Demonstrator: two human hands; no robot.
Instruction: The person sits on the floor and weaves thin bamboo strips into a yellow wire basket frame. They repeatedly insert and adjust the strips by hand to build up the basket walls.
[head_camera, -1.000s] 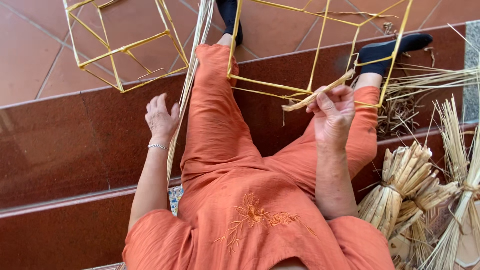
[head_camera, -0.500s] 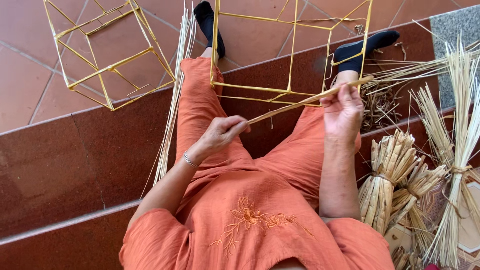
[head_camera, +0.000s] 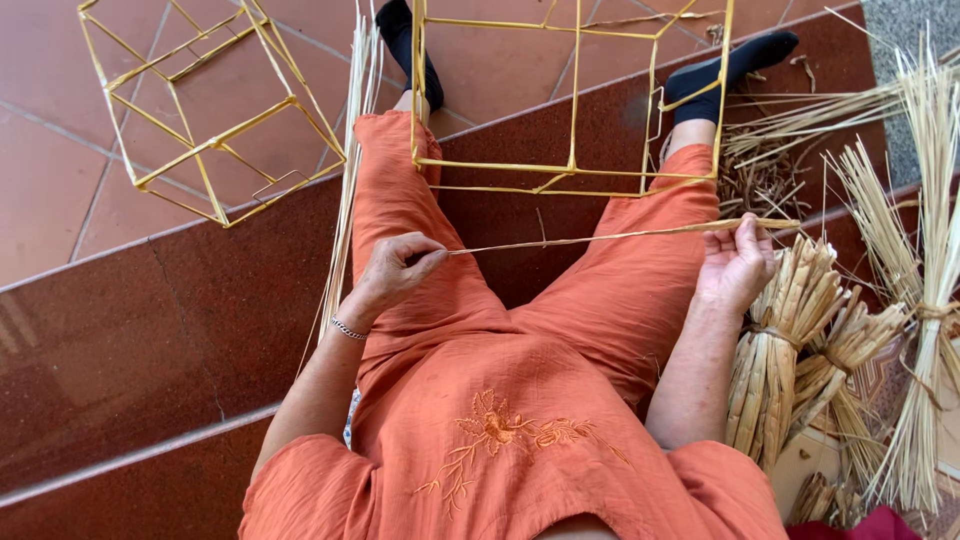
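Observation:
I sit on red stone steps in orange clothes. A long thin straw strand (head_camera: 600, 238) stretches across my lap, held at both ends. My left hand (head_camera: 400, 270) pinches its left end above my left thigh. My right hand (head_camera: 738, 262) grips the other end over my right knee. A yellow wire frame (head_camera: 572, 100), box-shaped, stands between my feet just beyond the strand.
A second yellow wire frame (head_camera: 205, 110) lies on the tiles at the far left. Long straw stalks (head_camera: 345, 190) lie beside my left leg. Tied straw bundles (head_camera: 790, 350) and loose straw sheaves (head_camera: 925, 280) crowd the right side.
My left hand came in from my left side and pinched the strand. Both hands then moved apart, drawing the strand out level across my lap. The camera tilted slightly.

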